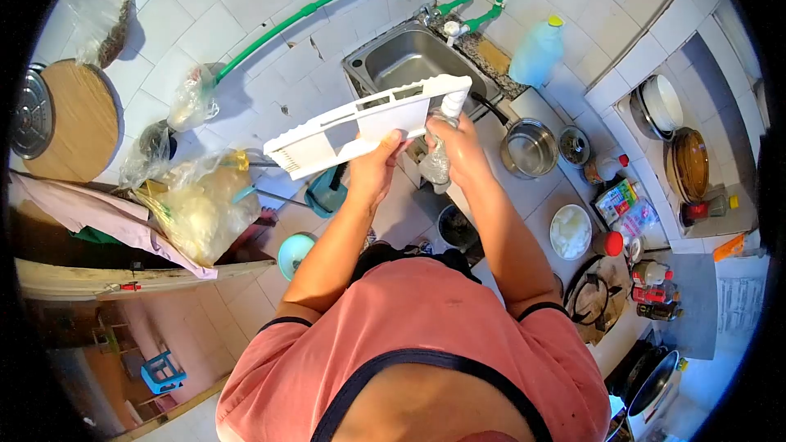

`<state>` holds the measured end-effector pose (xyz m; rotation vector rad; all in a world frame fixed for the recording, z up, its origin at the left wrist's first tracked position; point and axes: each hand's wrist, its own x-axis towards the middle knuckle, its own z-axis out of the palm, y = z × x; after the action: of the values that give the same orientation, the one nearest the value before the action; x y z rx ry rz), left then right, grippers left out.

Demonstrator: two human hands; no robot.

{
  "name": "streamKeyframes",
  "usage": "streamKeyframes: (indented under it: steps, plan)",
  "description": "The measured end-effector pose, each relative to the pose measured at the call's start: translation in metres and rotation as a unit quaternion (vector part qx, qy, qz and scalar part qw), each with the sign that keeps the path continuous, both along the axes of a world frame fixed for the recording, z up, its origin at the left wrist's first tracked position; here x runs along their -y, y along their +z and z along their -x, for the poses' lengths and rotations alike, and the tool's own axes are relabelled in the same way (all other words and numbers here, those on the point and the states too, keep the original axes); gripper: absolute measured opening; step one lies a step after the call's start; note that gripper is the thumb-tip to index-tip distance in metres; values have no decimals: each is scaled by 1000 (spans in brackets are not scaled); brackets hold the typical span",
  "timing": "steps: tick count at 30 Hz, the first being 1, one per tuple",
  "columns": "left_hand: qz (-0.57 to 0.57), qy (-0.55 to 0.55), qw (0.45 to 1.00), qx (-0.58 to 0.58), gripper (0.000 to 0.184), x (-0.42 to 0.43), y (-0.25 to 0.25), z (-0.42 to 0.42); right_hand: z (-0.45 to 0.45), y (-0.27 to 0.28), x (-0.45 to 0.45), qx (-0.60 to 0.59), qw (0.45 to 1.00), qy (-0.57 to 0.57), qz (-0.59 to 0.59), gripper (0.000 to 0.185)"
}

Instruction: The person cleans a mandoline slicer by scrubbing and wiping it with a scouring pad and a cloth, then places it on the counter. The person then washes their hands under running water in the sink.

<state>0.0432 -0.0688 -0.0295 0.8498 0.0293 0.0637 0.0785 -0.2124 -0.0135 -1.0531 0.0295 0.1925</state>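
A long white plastic rack (393, 119) with slots and a wavy edge is held up in front of my chest, tilted so its right end is higher. My left hand (378, 168) is closed on its lower edge, thumb on the front face. My right hand (457, 147) is closed at the rack's right end, around a crumpled, see-through, greyish piece (436, 162) that hangs below it; I cannot make out its kind. A ridged white part (452, 104) shows just above that hand. The fingers behind the rack are partly hidden.
Beyond the rack is a steel sink (372, 61) with a green pipe (327, 2). On the right counter stand a saucepan (528, 147), a white-filled bowl (571, 232), a blue jug (538, 53) and several bottles (655, 290). Plastic bags (205, 217) hang at left; a basin (295, 254) is below.
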Motion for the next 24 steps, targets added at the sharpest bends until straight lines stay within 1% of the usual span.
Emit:
streamKeyframes:
  steps: [2, 4, 6, 7, 8, 10, 11, 12, 14, 15, 16, 18, 19, 20, 22, 23, 24]
  plan:
    - [3, 0, 1000, 7, 49, 0, 0, 2, 8, 11, 3, -40, 999, 13, -3, 15]
    - [6, -4, 1000, 18, 49, 2, 3, 3, 5, 8, 5, -51, 998, 22, -9, 15]
    - [-16, -19, 1000, 10, 46, 7, 5, 7, 1, 9, -1, 25, 998, -53, 10, 15]
    - [-27, -9, 1000, 6, 45, 12, 10, 10, -5, -3, -7, 56, 992, -110, 35, 14]
    - [-27, -10, 1000, 6, 45, 12, 9, 11, -5, -12, -5, 55, 992, -111, 35, 14]
    - [16, -1, 1000, 21, 44, 9, 8, 6, -3, -3, -8, 53, 981, -123, 144, 19]
    - [25, 22, 999, -9, 42, 5, 5, 5, 5, 3, -6, 43, 994, -65, 76, 25]
    - [26, 25, 999, -10, 42, -1, 2, 4, 11, 12, -5, 42, 994, -62, 77, 25]
    - [10, 0, 1000, -5, 41, -9, -4, 5, 19, 21, -1, -9, 1000, 20, 12, 31]
    - [1, -16, 1000, 18, 41, -6, 1, 7, 19, 19, -1, 1, 1000, 3, 12, 29]
    - [2, -17, 1000, 17, 41, -2, 5, 9, 16, 14, -2, -1, 1000, 2, 13, 29]
    - [-16, -7, 999, 38, 41, 8, 14, 14, 7, 8, -5, 54, 995, -65, 55, 27]
    - [-32, 4, 999, 32, 41, 13, 20, 18, 6, 8, -8, 41, 991, -108, 65, 25]
    - [-33, 1, 999, 31, 41, 12, 16, 17, 9, 8, -9, 39, 991, -111, 64, 25]
    - [-1, 20, 1000, 10, 45, 6, 10, 8, 11, 12, -13, 55, 990, -115, 67, 26]
    - [-1, 30, 1000, 3, 45, 0, 10, 7, 17, 16, -11, 72, 991, -69, 94, 28]
    - [-2, 32, 999, 4, 45, -4, 11, 6, 19, 23, -10, 73, 991, -67, 93, 28]
